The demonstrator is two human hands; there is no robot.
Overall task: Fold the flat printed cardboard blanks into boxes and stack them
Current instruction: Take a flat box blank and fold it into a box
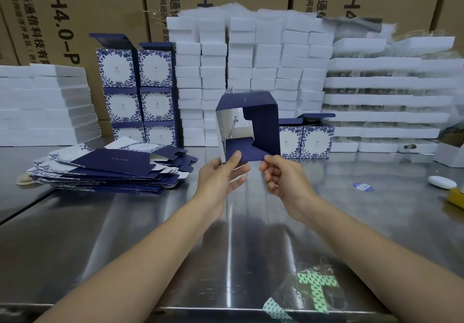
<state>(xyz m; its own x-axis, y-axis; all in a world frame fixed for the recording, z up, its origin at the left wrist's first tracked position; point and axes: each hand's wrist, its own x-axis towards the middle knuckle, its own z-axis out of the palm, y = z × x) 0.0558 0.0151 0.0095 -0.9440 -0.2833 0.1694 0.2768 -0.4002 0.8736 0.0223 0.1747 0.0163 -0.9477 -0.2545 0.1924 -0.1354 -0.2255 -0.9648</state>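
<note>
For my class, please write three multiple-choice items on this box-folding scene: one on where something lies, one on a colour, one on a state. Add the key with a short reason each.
1. Where is the pile of flat blanks?
A. on the steel table, on the person's left
B. on top of the white stacks
C. in the right hand

2. What colour are the flaps of the half-formed box?
A. red
B. dark blue
C. green

3. How is that box held?
A. lying untouched on the table
B. by the left hand alone
C. by both hands, end flaps still open

Key: 1 A, the blanks lie fanned on the table left of the arms. 2 B, the flaps are navy. 3 C, the left hand and right hand pinch its lower flaps, and you can see through it.
</note>
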